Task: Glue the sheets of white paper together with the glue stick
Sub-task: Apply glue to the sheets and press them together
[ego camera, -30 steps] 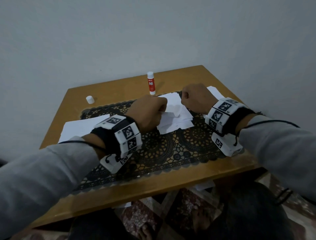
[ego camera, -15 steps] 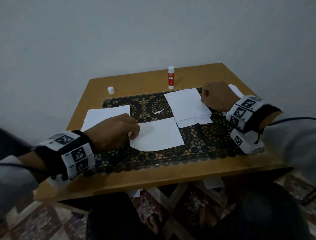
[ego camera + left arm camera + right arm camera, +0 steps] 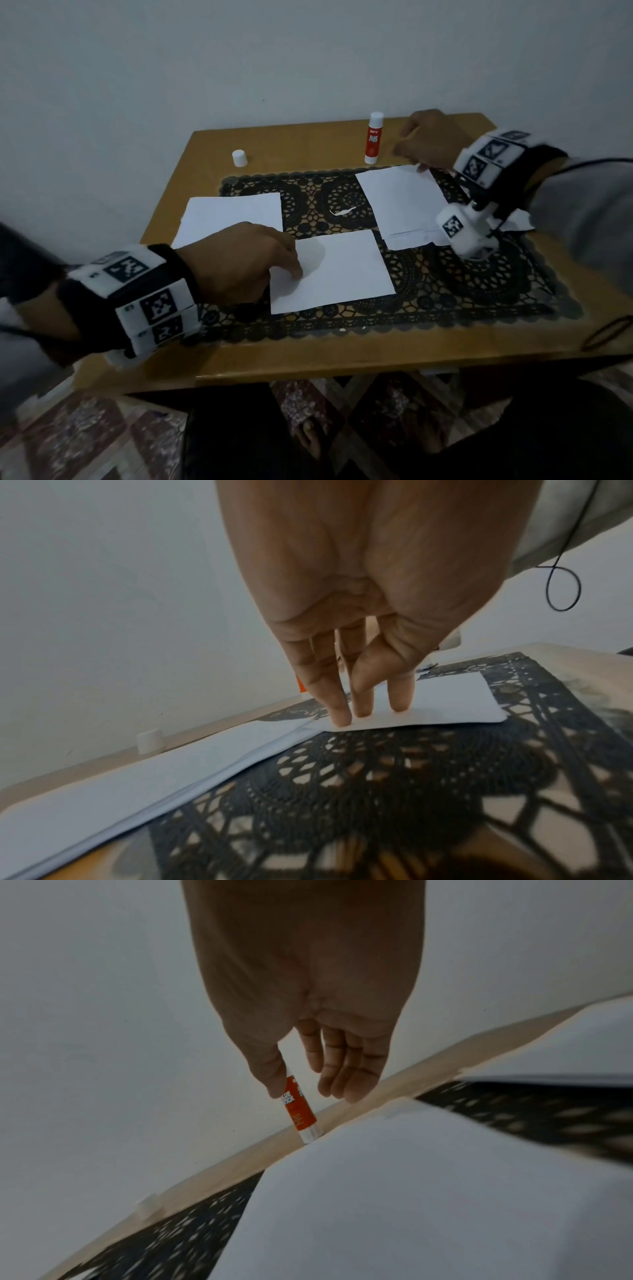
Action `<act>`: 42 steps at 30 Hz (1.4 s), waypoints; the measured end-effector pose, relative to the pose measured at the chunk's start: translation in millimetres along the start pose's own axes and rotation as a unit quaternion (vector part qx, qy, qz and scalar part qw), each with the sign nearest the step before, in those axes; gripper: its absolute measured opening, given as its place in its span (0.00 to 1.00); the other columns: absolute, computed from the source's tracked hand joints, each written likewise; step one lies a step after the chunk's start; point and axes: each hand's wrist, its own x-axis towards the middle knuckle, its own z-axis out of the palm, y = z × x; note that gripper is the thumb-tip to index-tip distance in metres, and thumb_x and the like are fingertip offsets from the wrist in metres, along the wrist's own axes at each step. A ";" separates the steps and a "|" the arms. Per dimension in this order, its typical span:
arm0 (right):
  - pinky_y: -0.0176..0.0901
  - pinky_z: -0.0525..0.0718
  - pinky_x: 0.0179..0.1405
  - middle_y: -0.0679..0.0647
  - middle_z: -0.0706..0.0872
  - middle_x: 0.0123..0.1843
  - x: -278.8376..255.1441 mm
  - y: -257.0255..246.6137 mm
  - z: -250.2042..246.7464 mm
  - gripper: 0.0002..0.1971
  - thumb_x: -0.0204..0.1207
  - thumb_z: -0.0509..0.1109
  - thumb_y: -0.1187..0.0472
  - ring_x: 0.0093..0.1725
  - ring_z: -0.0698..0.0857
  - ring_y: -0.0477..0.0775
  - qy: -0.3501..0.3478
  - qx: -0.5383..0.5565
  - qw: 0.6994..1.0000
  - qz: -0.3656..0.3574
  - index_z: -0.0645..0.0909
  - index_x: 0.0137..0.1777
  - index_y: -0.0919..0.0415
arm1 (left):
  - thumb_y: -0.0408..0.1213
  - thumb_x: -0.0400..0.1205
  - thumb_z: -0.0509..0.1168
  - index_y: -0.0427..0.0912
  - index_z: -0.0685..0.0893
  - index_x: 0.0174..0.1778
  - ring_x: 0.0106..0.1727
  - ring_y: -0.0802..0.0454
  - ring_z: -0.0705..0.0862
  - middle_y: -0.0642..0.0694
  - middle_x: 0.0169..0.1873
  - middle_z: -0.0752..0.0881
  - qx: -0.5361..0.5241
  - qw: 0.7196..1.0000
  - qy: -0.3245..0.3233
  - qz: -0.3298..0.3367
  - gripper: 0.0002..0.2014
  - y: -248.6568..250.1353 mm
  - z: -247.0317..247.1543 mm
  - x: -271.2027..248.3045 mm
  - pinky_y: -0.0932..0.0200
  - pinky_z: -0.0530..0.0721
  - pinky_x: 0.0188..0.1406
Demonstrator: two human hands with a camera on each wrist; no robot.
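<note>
Pressing straight left hand [image 3: 246, 260] fingertips [image 3: 342, 718] on the near sheet of white paper [image 3: 337, 270], grip released. Standing upright at the worktop's [image 3: 308, 356] far edge, glue stick [image 3: 373, 138] reading "GLUE STICK". Reaching toward it, right hand [image 3: 431, 138], grip released, not touching.

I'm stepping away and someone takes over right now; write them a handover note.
Left hand: open, fingertips pressing the near sheet on the mat.
Right hand: open, reaching toward the glue stick, not touching it.
Glue stick upright at the table's far edge; white cap apart, to its left. Other sheets left and right.
Done: one sheet laid out. Left: glue and join.
</note>
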 end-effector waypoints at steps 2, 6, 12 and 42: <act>0.55 0.88 0.46 0.60 0.81 0.42 14.8 -3.3 9.4 0.21 0.70 0.79 0.57 0.39 0.81 0.56 -0.011 0.027 0.999 0.032 0.80 0.59 0.65 | 0.21 0.71 0.60 0.52 0.86 0.64 0.67 0.53 0.79 0.53 0.66 0.82 -0.002 1.000 0.009 0.005 0.29 -0.5 0.7 0.7 0.58 0.74 0.71; 0.52 0.86 0.41 0.61 0.83 0.40 39.4 -7.4 23.3 0.13 0.69 0.80 0.56 0.37 0.80 0.56 -0.036 0.075 0.994 0.073 0.82 0.47 0.62 | 0.23 0.72 0.61 0.52 0.87 0.62 0.64 0.51 0.83 0.53 0.63 0.84 0.002 1.000 0.012 0.018 0.27 -1.7 2.2 -0.7 0.51 0.79 0.66; 0.51 0.86 0.48 0.61 0.87 0.41 52.2 -14.5 30.1 0.12 0.73 0.76 0.55 0.38 0.83 0.56 -0.019 0.040 0.996 0.073 0.86 0.49 0.64 | 0.32 0.75 0.58 0.51 0.83 0.68 0.66 0.50 0.81 0.52 0.67 0.81 0.032 0.999 -0.022 0.015 0.25 3.3 -1.7 0.5 0.51 0.77 0.67; 0.39 0.64 0.24 0.52 0.76 0.28 -104.8 -110.6 100.3 0.16 0.70 0.74 0.58 0.27 0.72 0.50 -0.132 -0.107 0.949 -0.266 0.70 0.29 0.61 | 0.57 0.85 0.45 0.38 0.52 0.83 0.81 0.43 0.57 0.37 0.83 0.53 0.084 0.993 -0.071 -0.045 0.35 44.2 27.5 -34.9 0.53 0.54 0.82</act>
